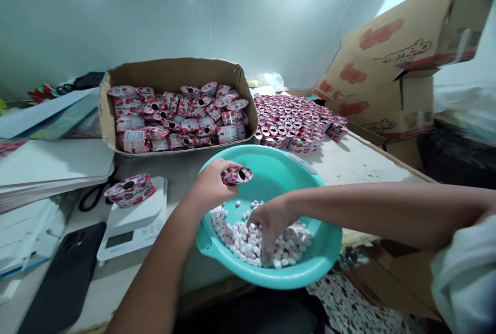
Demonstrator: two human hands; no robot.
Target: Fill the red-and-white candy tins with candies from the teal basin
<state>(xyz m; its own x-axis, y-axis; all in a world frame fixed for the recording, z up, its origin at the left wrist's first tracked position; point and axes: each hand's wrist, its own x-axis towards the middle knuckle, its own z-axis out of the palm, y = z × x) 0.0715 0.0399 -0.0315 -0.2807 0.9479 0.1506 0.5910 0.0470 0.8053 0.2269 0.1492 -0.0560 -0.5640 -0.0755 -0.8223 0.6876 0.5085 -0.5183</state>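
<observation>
My left hand (211,184) is closed around a small red-and-pink printed packet (245,174) with a dark oval hole in its end, held over the left rim of a teal plastic basin (279,163). Inside the basin lies a heap of small white candies (242,243). My right hand (271,220) reaches down into that heap, its fingers curled among the candies and their tips partly buried. Another packet (132,189) of the same print rests on a white kitchen scale (135,225), left of the basin.
Behind the basin stands a cardboard box (174,63) full of packets. Rows of packets (294,120) cover the table to its right. Large cartons (391,50) lean at the right. A black phone (64,277) and paper stacks (54,163) lie on the left.
</observation>
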